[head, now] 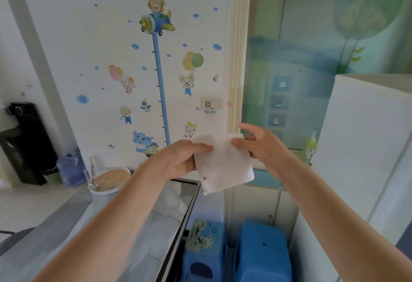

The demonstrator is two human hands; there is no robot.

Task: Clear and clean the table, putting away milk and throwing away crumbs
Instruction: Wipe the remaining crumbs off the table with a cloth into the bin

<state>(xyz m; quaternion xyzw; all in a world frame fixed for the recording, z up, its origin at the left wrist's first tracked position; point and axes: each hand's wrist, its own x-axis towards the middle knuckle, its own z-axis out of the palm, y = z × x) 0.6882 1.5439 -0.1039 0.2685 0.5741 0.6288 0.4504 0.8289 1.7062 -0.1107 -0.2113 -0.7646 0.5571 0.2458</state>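
I hold a white folded cloth [223, 165] up in the air in front of the wall, above the right end of the glass table [66, 212]. It has small brown crumb spots near its lower left corner. My left hand [178, 159] pinches its upper left edge. My right hand [258, 143] pinches its upper right corner between thumb and fingers, with the index finger raised. No milk shows in this view.
A round white container [110, 180] with a tan lid stands at the table's far end, beside a clear glass [89, 173]. Two blue plastic stools [263, 252] sit on the floor to the right of the table. A white fridge [365, 147] stands at right, a black water dispenser [26, 143] at left.
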